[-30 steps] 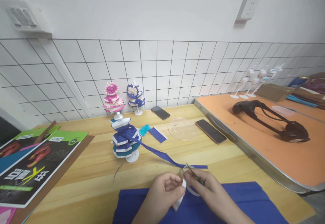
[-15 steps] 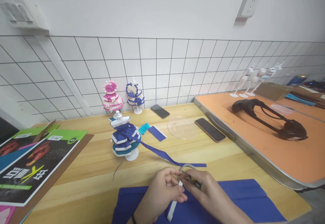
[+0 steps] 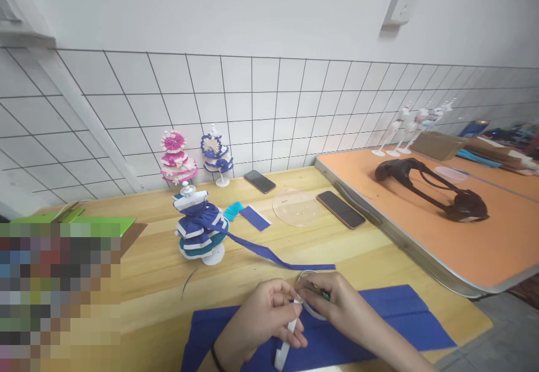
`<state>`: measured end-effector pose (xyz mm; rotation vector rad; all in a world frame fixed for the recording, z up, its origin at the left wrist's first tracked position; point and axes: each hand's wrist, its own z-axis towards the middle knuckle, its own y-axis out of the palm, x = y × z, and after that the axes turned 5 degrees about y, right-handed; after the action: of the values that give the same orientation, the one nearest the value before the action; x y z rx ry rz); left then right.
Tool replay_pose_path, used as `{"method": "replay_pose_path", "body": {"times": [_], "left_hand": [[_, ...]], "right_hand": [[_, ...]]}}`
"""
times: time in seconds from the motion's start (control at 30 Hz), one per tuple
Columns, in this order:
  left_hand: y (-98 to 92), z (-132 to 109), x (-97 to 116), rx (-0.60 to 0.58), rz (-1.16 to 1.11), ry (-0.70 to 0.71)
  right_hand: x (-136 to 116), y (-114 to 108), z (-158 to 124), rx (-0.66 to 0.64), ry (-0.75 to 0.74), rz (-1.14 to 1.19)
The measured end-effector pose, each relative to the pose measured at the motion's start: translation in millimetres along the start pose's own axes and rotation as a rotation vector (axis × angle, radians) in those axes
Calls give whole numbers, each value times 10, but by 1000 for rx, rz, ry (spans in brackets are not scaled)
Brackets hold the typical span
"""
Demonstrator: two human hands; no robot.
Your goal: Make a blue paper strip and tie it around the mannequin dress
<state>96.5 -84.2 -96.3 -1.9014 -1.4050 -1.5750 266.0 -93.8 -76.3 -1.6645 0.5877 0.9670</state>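
Note:
My left hand (image 3: 269,316) pinches the upper end of a narrow white strip (image 3: 287,335), which slants down across the palm. Close beside it, my right hand (image 3: 330,296) is closed around a small dark tool with a greenish end (image 3: 319,290); most of the tool is hidden by the fingers. A pale ring, like a tape roll (image 3: 314,311), shows around and under the right fingers. Beneath both hands lies a blue paper sheet (image 3: 391,310). A long blue strip (image 3: 269,257) trails from a dress form in a layered blue paper dress (image 3: 200,226).
Pink (image 3: 179,158) and blue-white (image 3: 218,158) dressed forms stand by the wall. Two phones (image 3: 260,181) (image 3: 341,209), a clear disc (image 3: 297,208) and a blue paper piece (image 3: 255,218) lie beyond my hands. A black strap-like device (image 3: 433,189) rests on the orange table (image 3: 421,237).
The view has shifted slightly right. My hands stay close together; the right hand has tilted a little, and more of the pale ring shows below it.

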Motion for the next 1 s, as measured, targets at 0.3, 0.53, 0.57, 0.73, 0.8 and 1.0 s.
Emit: {"method": "replay_pose_path", "body": {"times": [0.3,0.53,0.57,0.73,0.8,1.0], "left_hand": [[-21,9,-12,-34,-50,35],[-32,29,-8,27,-98,118],[-33,35,-12,27,-99,124],[-21,57,-30,6,-73,138],[-12,58,-33,3,-58,138],[-1,41,-34,10,-33,128]], "right_hand": [[52,-113,3,-13,116,218],[75,-206,-200,-56,177,52],[80,-210,-210,-75,178,25],[78,-196,-186,-110,162,-63],[60,-186,-168,-107,156,-81],[-1,-156,-131,-126,142,-120]]}}
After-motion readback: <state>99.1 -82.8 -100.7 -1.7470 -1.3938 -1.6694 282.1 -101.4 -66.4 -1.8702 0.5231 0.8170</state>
